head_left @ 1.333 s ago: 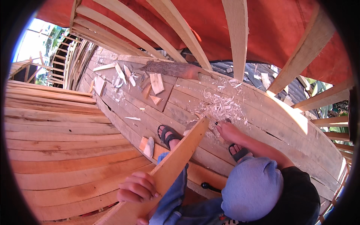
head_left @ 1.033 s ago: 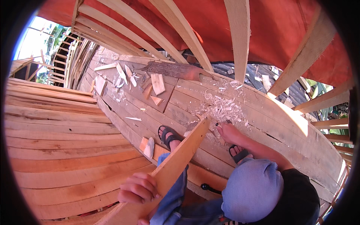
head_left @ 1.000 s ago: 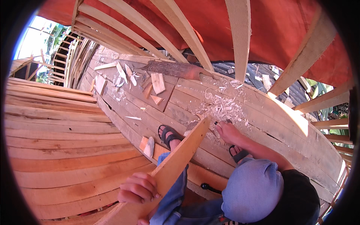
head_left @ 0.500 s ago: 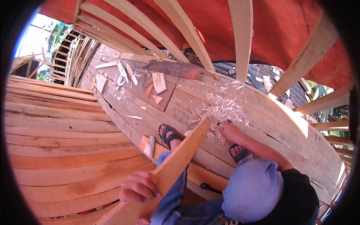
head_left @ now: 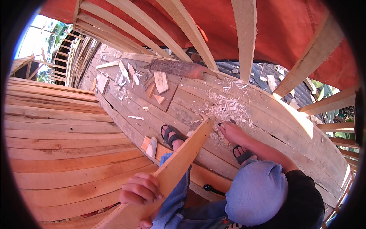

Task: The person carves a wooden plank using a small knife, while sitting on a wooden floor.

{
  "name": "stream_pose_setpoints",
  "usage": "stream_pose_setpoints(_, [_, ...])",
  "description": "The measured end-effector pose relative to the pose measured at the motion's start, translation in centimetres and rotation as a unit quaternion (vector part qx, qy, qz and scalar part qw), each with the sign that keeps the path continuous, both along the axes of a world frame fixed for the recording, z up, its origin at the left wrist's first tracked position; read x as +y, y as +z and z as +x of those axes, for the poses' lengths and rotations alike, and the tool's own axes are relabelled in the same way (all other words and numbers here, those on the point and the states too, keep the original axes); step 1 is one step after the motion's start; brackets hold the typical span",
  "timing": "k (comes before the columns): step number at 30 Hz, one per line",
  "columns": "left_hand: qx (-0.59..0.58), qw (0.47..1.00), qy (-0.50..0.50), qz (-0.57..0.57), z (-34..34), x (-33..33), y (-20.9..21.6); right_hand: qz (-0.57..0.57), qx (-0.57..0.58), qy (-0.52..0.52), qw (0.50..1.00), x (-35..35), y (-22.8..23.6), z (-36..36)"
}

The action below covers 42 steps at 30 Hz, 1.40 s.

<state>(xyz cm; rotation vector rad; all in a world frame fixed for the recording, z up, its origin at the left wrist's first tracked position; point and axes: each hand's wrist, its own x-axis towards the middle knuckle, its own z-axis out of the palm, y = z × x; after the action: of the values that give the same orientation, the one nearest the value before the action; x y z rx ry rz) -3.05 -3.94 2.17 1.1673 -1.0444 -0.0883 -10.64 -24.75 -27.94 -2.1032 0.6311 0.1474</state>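
A long wooden plank [head_left: 177, 160] slants from the lower left up to the middle of the view. My left hand [head_left: 141, 189] is closed around it, fingers curled over its left edge. Beyond the plank's far end, low over the floorboards, my right hand [head_left: 231, 132] is closed on a slim tool with a dark end [head_left: 220, 124]. Most of that tool is hidden by the hand and the plank, so its kind is unclear. A heap of pale wood shavings [head_left: 228, 107] lies just past the right hand.
My denim-covered right knee [head_left: 255, 194] and sandaled feet [head_left: 173, 135] are close by. Offcuts [head_left: 161, 83] and a bark-covered slab [head_left: 179, 68] lie on the plank floor [head_left: 267, 114]. Curved ribs [head_left: 246, 38] rise before a red sheet [head_left: 286, 30]. Stacked boards [head_left: 68, 152] fill the left.
My right hand and the tool have shifted slightly left and up. The plank's far end has moved a little left and up. My left hand keeps its grip.
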Motion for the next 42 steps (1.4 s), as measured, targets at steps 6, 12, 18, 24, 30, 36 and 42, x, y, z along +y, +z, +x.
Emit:
stream_pose_setpoints(6, [-0.030,0.997,-0.064,-0.027,1.5,0.9,-0.3,0.037,-0.069,-0.041,0.996,0.6,4.1,1.0])
stream_pose_setpoints(12, [-0.038,0.995,-0.086,-0.018,1.7,0.8,0.1,0.021,-0.026,-0.001,0.999,0.2,0.7,0.3])
stream_pose_setpoints(18, [-0.028,0.997,-0.061,-0.046,1.3,0.5,-0.5,-0.017,-0.036,-0.006,0.999,-0.5,-2.0,-0.9])
stream_pose_setpoints(24, [-0.009,0.998,-0.039,-0.039,1.2,0.5,-0.9,0.020,-0.057,-0.013,0.998,-0.4,0.0,-0.6])
stream_pose_setpoints(30, [-0.035,0.998,-0.052,-0.033,1.5,0.9,-0.1,0.038,-0.039,-0.030,0.998,-0.5,-0.5,0.1])
stream_pose_setpoints(36, [-0.024,0.999,-0.032,-0.037,1.2,0.0,-0.1,0.007,-0.001,0.021,1.000,-0.6,-2.1,-0.1])
stream_pose_setpoints(42, [0.000,1.000,0.000,-0.013,0.8,0.3,-0.5,-0.001,-0.014,0.024,1.000,-0.4,-0.5,0.5])
